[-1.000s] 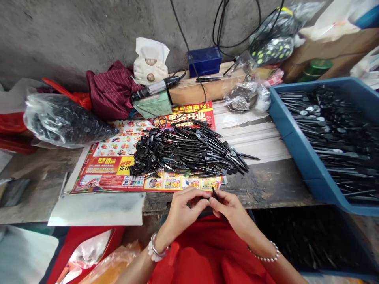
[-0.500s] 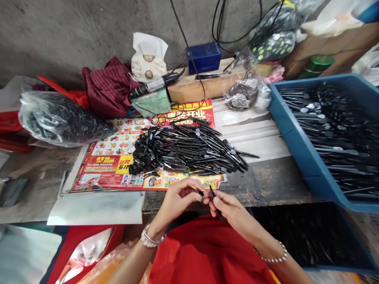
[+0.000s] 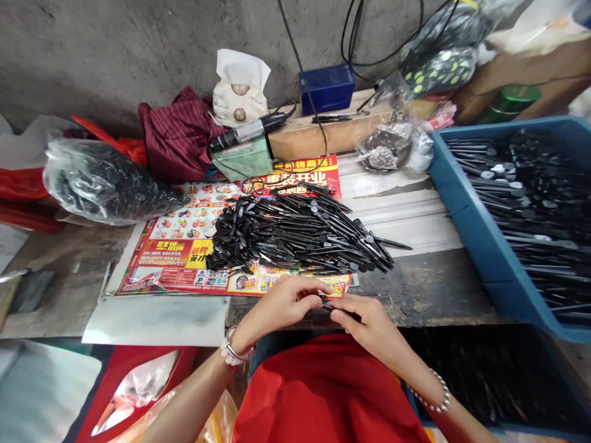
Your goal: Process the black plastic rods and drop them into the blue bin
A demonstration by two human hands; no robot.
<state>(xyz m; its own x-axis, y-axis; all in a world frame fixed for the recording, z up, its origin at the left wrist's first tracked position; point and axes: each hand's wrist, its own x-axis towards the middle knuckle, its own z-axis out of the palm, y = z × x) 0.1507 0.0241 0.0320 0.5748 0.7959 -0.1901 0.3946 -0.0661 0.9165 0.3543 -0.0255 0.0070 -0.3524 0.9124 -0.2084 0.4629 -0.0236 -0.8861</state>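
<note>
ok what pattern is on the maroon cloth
The maroon cloth has thin pale pinstripes, shown best in the head view.

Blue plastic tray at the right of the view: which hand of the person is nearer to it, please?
Right. The right hand is to the left of the blue plastic tray, apart from it, near the table's front edge. The left hand is farther away, on the other side of the right hand.
</note>
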